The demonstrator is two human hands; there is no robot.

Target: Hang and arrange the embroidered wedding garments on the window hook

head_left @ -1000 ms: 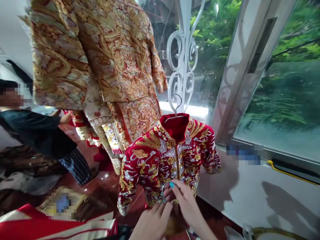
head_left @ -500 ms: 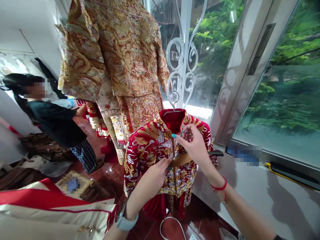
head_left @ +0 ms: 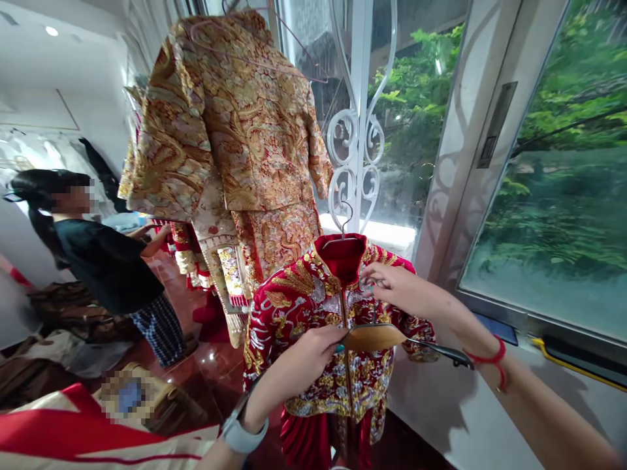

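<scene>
A red embroidered jacket (head_left: pixel 306 287) hangs on a metal hanger before me, gold and silver stitching covering its front. In front of its chest my left hand (head_left: pixel 311 352) grips one end of a second hanger (head_left: pixel 375 338), brown and wood-like, with a black end towards the right. My right hand (head_left: pixel 399 286) is at the jacket's collar, on the right side, its fingers bent and seemingly pinching the edge; the exact contact is partly hidden. Below the jacket hangs pleated red cloth (head_left: pixel 306 437).
Behind stands a large gold brocade outfit (head_left: pixel 259 130) on a hanger. White scrollwork (head_left: pixel 355 137) rises before the window (head_left: pixel 548 196). At left, a person (head_left: pixel 98 254) in dark clothes handles garments. Red and cream cloth (head_left: pixel 98 437) lies near a small stool (head_left: pixel 171 405).
My right hand has turned, its thumb drawn down from the collar's front and its forearm swung right. The brown hanger has shifted slightly right and lower in view. The view has tilted upward.
</scene>
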